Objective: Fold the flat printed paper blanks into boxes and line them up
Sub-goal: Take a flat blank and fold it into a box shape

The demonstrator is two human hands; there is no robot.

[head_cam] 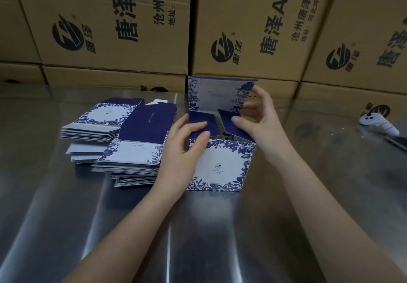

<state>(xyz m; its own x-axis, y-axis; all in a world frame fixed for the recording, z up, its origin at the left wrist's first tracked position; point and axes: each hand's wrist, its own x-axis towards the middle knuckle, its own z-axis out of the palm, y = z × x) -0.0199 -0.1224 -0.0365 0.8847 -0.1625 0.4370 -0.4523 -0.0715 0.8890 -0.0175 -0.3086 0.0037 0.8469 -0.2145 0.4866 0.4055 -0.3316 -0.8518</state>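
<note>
A half-formed white box with blue flower print [220, 163] stands on the steel table [198, 227], its top open and its rear panel upright. My left hand [182, 150] holds the box's left side, fingers and thumb pinching the dark blue left flap. My right hand [257, 119] grips the right side; its thumb presses the dark blue right flap inward while its fingers hold the rear panel's edge. Left of the box lie two untidy stacks of flat printed blanks [130, 148], the far stack [101, 119] partly behind the near one.
A wall of brown cartons [253, 29] with black print runs along the table's far edge, close behind the box. A white hand controller [378, 124] lies at the right, with a dark object just beside it at the frame's edge.
</note>
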